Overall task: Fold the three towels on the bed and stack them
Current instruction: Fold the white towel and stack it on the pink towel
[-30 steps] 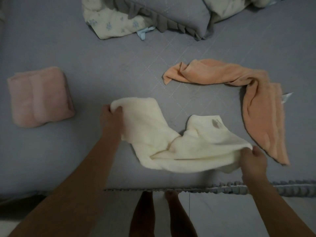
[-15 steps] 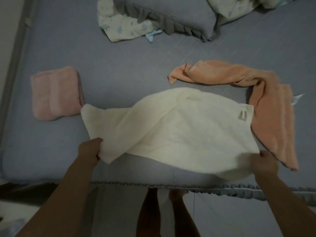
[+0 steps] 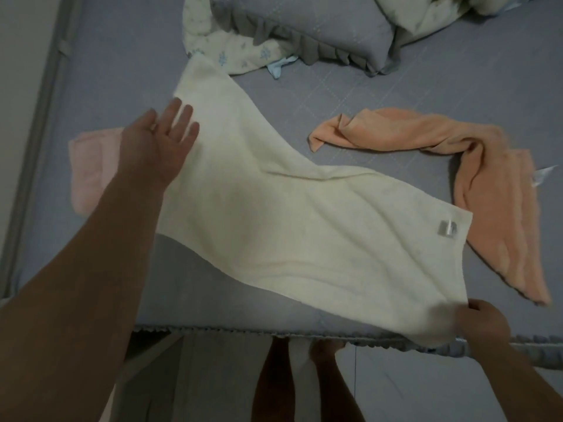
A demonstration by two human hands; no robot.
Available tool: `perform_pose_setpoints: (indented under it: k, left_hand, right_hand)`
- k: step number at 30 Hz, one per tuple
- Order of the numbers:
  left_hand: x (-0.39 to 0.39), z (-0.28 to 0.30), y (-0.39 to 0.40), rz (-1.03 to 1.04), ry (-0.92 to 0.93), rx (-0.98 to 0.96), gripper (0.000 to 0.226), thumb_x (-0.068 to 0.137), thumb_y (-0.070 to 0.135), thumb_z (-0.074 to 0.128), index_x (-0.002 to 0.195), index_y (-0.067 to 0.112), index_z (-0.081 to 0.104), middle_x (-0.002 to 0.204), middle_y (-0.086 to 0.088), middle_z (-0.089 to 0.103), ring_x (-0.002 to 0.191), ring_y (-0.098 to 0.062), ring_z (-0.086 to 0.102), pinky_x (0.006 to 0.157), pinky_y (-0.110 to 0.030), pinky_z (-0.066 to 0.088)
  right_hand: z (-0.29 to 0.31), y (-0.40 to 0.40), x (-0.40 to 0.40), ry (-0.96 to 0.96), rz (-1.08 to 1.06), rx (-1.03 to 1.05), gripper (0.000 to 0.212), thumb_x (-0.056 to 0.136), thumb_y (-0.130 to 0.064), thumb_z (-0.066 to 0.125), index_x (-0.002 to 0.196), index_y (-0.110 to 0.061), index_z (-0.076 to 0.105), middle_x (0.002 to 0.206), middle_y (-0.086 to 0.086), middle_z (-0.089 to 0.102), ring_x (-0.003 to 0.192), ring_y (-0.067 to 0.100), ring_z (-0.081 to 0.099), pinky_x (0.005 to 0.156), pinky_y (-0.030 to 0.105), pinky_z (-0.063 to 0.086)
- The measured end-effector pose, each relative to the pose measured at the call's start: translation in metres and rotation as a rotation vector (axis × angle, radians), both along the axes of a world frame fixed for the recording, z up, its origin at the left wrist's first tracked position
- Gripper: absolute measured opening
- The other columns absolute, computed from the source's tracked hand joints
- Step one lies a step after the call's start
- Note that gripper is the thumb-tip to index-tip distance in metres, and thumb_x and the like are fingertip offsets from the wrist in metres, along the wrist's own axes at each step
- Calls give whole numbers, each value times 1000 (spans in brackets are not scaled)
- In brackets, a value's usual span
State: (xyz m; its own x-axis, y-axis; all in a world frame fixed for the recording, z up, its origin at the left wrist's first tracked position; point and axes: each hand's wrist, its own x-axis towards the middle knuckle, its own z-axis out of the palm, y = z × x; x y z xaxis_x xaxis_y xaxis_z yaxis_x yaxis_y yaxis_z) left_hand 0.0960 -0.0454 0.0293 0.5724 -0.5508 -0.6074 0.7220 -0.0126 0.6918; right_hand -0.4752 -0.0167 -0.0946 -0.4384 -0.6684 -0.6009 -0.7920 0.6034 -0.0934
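A cream towel (image 3: 292, 220) is spread diagonally across the grey bed, its far corner reaching toward the pillows. My left hand (image 3: 158, 147) hovers with fingers spread at the towel's left edge, holding nothing. My right hand (image 3: 481, 327) pinches the towel's near right corner at the bed's front edge. A folded pink towel (image 3: 88, 175) lies at the left, partly hidden behind my left forearm. An orange towel (image 3: 475, 166) lies crumpled in a bent strip at the right, beside the cream towel.
A grey ruffled pillow (image 3: 307, 28) and a floral blanket (image 3: 231, 53) lie at the back of the bed (image 3: 396, 95). The bed's frilled front edge (image 3: 213, 330) runs below the towel. My legs and the floor show beneath it.
The cream towel has been unfurled and thrown out flat, its left end swinging away toward the pillows. My left hand let go of it and opened. My right hand kept its corner.
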Motion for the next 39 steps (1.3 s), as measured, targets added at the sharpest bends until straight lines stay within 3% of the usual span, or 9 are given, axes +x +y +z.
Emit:
perform_pose_setpoints:
  k: [4, 7, 11, 14, 17, 23, 26, 30, 39]
  left_hand:
    - [-49, -54, 35, -590, -304, 428, 32, 102, 26, 39, 86, 34, 65, 87, 15, 60, 74, -2, 60, 65, -22, 49]
    - [-88, -112, 100, -985, -757, 845, 47, 95, 18, 56, 141, 15, 46, 139, -8, 47, 128, -26, 48, 106, -39, 41]
    - [-119, -145, 162, -1396, -861, 1165, 77, 95, 38, 47, 155, 27, 0, 163, -9, -11, 149, -37, 3, 115, -54, 23]
    - [-123, -147, 172, -1296, -813, 1245, 75, 95, 38, 46, 154, 24, 2, 162, -9, -11, 147, -39, 5, 114, -56, 23]
    - [-110, -144, 158, -1124, -875, 1221, 53, 92, 34, 49, 140, 13, 38, 150, -16, 28, 136, -36, 31, 109, -45, 33]
    - [-49, -145, 118, -834, -1137, 1361, 46, 84, 30, 60, 128, 18, 52, 136, -17, 42, 127, -38, 36, 103, -47, 29]
    - [-21, -153, 94, -786, -1252, 1290, 50, 85, 24, 60, 134, 19, 49, 141, -16, 41, 131, -38, 34, 106, -51, 27]
    - [22, -166, 30, -834, -1319, 1065, 53, 93, 29, 51, 144, 18, 40, 150, -13, 38, 138, -36, 33, 114, -49, 25]
    - [57, -184, -104, -753, -1303, 1082, 63, 86, 57, 56, 133, 16, 46, 135, -18, 50, 126, -39, 45, 102, -53, 31]
  right_hand:
    - [-2, 11, 12, -41, -34, 60, 23, 92, -5, 52, 109, 6, 63, 114, 32, 61, 97, 46, 54, 89, 57, 44]
    - [-4, 6, 20, -83, -42, 88, 32, 95, -19, 53, 116, 5, 59, 113, 30, 60, 87, 36, 47, 78, 47, 39]
    - [-1, -10, 31, -171, -40, -11, 30, 97, -23, 52, 107, 4, 60, 98, 24, 58, 77, 33, 49, 74, 49, 41]
    - [1, -20, 30, -175, -88, -20, 30, 95, -23, 55, 102, 5, 59, 95, 22, 59, 77, 36, 54, 83, 55, 46]
    - [2, -23, 36, -55, -90, -44, 54, 88, -26, 64, 132, 1, 48, 129, 30, 53, 112, 47, 55, 95, 56, 43]
    - [-7, -65, 106, 44, 665, -247, 56, 85, -23, 66, 136, -7, 48, 146, 22, 41, 130, 45, 39, 104, 55, 33]
    - [-15, -111, 158, -30, 809, -339, 54, 90, -26, 60, 140, -12, 45, 151, 15, 37, 135, 40, 35, 107, 49, 29]
    - [-21, -181, 223, -109, 713, -364, 37, 92, -31, 51, 127, -19, 59, 131, 15, 58, 119, 38, 52, 98, 44, 39]
    - [-50, -179, 244, -187, 799, -298, 23, 93, -42, 52, 97, -20, 58, 89, 10, 64, 92, 37, 61, 74, 37, 39]
